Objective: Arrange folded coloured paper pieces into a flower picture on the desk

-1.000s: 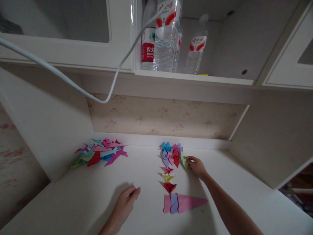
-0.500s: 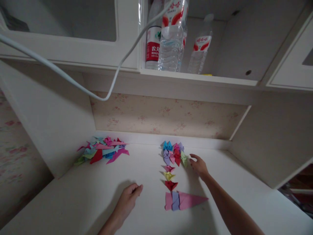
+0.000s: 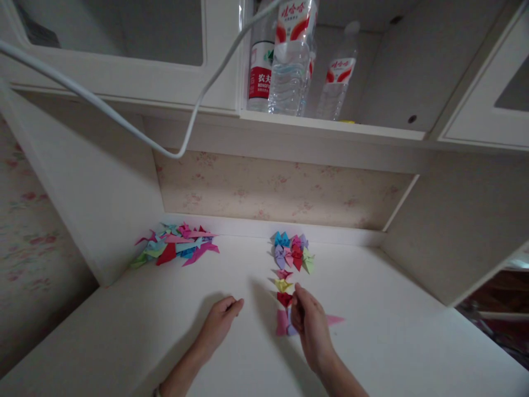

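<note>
Folded paper pieces (image 3: pixel 297 257) in blue, pink, purple, red and pale green sit clustered toward the back of the bench (image 3: pixel 239 358). Nearer the person, a pink, a yellow and a red piece (image 3: pixel 284 299) line up toward a flat pink-and-purple paper (image 3: pixel 281 323). The right hand (image 3: pixel 308 320), fingers curled, partly hides that paper; whether it grips anything, I cannot tell. The left hand (image 3: pixel 221 320) is loosely fisted, well apart from a jumbled paper pile (image 3: pixel 166 253).

yellow folded paper (image 3: pixel 283 285), red folded paper (image 3: pixel 284 299), white tabletop (image 3: pixel 392 325), pink-flowered beige wallpaper (image 3: pixel 264 190)
</note>
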The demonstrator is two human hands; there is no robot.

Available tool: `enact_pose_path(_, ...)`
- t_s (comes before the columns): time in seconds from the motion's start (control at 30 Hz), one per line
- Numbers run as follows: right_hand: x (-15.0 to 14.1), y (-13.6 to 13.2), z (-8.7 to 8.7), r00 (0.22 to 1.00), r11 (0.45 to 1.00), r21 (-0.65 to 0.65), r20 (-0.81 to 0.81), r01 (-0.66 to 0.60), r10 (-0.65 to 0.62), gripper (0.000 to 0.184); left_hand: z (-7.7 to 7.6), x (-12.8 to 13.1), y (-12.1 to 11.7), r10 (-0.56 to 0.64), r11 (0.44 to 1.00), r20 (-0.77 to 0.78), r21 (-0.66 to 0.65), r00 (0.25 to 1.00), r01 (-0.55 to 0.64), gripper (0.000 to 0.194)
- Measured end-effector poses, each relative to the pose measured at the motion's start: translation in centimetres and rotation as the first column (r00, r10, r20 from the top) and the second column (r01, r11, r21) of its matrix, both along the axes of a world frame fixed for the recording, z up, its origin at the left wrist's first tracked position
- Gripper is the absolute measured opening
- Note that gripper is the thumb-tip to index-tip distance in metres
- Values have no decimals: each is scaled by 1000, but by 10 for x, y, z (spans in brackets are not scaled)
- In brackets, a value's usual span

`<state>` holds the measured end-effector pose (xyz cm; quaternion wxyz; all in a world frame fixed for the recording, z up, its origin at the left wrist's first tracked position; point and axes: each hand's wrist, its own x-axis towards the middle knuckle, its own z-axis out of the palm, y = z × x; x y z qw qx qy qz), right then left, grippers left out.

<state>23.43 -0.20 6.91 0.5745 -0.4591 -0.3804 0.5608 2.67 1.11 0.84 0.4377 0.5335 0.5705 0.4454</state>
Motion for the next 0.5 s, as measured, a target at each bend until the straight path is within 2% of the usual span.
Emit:
enact_pose_path(0.07, -28, -14, -13, 992, 995, -21, 66, -102, 103, 45, 1, 0, -1, 3, 1000, 6, -11, 1000, -3, 40)
enact_pose_path(0.1, -39, -19, -22, 977, 989, -6, 153, -151, 150, 46, 1, 0, -1, -1, 1000, 11, -9, 1000, 1, 40)
enact_pose_path(0.2, -61, -27, -49, 849, 949, 84, 477, -303, 229, 47, 2, 1, -2, -11, 1000, 5, 28, 1000, 11, 41)
enact_pose_path(0.27, -66, -27, -61, 770, 931, 101, 597, -350, 225, 46, 2, 2, -2, -15, 999, -19, 47, 1000, 16, 42)
enact_pose_path(0.33, -65, -24, -64, 750, 933, 97, 627, -346, 213, 45, 2, 2, -1, -14, 999, -38, 47, 999, 16, 42)
enact_pose_path(0.5, -60, -22, -57, 717, 916, 79, 651, -393, 251, 44, 5, 3, 0, -5, 999, -39, 42, 999, 6, 44)
